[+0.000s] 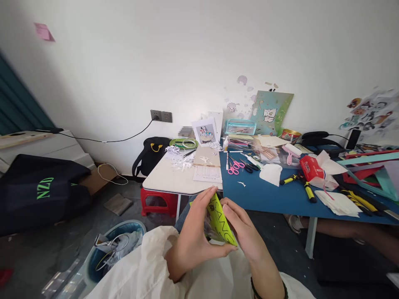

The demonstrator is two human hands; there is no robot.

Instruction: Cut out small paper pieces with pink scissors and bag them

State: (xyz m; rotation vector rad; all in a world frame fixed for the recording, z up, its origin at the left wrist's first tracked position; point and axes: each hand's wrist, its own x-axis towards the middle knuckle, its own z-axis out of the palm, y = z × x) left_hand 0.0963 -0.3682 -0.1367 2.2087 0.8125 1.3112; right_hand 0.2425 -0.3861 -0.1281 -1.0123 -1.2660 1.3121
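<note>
Above my lap, a bright yellow-green packet (220,220) with black lettering stands tilted between my two hands. Its left part looks clear or greyish, and the hands hide much of it. My left hand (195,230) grips it from the left, with the thumb at its lower corner. On the other side my right hand (245,230) is closed around its right edge, with the thumb near the top. Both hands are just in front of the white table (162,178) and the blue table (249,193).
Pink scissors (236,166) and black scissors (249,166) lie on the blue table, near a red tissue pack (311,168) and yellow-black pliers (308,191). White paper scraps (179,160) cover part of the white table. A blue bin (93,257) stands lower left, and a red stool (158,202) under the table.
</note>
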